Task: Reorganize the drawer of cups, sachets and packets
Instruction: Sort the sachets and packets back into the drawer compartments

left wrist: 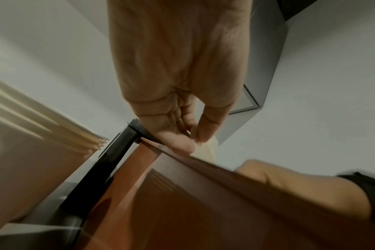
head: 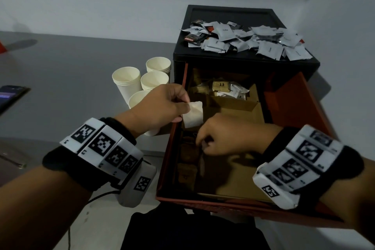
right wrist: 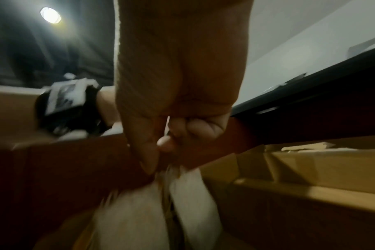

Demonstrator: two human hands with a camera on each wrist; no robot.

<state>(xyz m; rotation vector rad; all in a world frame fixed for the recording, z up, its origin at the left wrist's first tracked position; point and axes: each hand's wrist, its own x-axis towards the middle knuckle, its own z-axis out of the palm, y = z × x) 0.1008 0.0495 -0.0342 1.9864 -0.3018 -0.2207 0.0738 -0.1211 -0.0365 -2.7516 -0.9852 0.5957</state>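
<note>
A red drawer (head: 168, 148) lined with cardboard stands pulled out of a black cabinet (head: 203, 61). My left hand (head: 185, 107) hovers over the drawer's left wall and pinches a pale square sachet (head: 194, 115) by its corner; in the left wrist view the left hand (left wrist: 195, 140) has thumb and fingers closed on the sachet (left wrist: 208, 150). My right hand (head: 199, 144) is down inside the drawer with curled fingers, beside a row of brownish sachets (head: 187, 174). In the right wrist view the right hand (right wrist: 163, 148) pinches a thin white sachet edge (right wrist: 167, 125) above blurred white sachets (right wrist: 188, 186).
A heap of grey-white sachets (head: 253, 40) and some dark packets (head: 192, 39) lies on the cabinet top. Several paper cup stacks (head: 126, 83) stand left of the drawer. More sachets (head: 223, 87) sit behind a cardboard divider (head: 233, 103). A phone (head: 10, 95) lies at far left.
</note>
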